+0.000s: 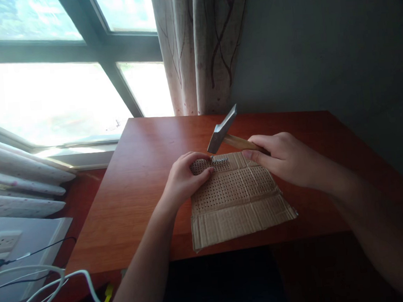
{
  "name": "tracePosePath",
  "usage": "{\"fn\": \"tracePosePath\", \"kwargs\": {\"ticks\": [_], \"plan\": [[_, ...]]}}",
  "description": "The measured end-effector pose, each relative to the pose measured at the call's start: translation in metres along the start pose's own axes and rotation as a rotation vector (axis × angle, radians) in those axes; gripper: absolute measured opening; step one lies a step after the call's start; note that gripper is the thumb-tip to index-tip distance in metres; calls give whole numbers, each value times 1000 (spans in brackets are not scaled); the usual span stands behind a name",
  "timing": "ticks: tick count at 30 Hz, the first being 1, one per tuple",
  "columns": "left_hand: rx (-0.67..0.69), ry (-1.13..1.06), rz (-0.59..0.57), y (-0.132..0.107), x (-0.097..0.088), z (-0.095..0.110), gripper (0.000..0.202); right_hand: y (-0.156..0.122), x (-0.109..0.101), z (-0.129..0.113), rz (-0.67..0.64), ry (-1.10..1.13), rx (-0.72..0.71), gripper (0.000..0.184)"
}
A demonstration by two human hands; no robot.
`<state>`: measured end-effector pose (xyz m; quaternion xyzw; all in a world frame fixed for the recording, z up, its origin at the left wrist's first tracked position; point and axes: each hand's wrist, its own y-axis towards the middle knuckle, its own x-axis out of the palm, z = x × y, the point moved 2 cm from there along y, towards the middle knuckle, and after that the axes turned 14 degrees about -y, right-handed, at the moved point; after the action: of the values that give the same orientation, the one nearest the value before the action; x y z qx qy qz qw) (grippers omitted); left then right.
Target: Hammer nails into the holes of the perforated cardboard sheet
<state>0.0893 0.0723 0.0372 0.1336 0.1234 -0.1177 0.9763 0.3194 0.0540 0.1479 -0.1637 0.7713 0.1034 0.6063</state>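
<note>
My right hand is wrapped round the wooden handle of a hammer. The hammer's metal head hangs tilted just above the far edge of a sheet of cardboard. Rows of small dark holes cover much of this creased sheet. My left hand rests on its far left corner. Thumb and forefinger come together around what looks like a thin nail, mostly hidden by the fingertips. Right beside them, a short row of shiny nails stands in the cardboard.
The cardboard lies on a reddish-brown wooden table, its near edge reaching past the table's front edge. A window and curtains are behind. White cables and a wall socket sit at the lower left.
</note>
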Motion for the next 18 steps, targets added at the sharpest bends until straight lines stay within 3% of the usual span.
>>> {"fn": "tracePosePath", "kwargs": {"ticks": [18], "plan": [[-16, -52, -16, 1, 0, 1, 26, 2, 23, 0, -39, -10, -5, 32]]}}
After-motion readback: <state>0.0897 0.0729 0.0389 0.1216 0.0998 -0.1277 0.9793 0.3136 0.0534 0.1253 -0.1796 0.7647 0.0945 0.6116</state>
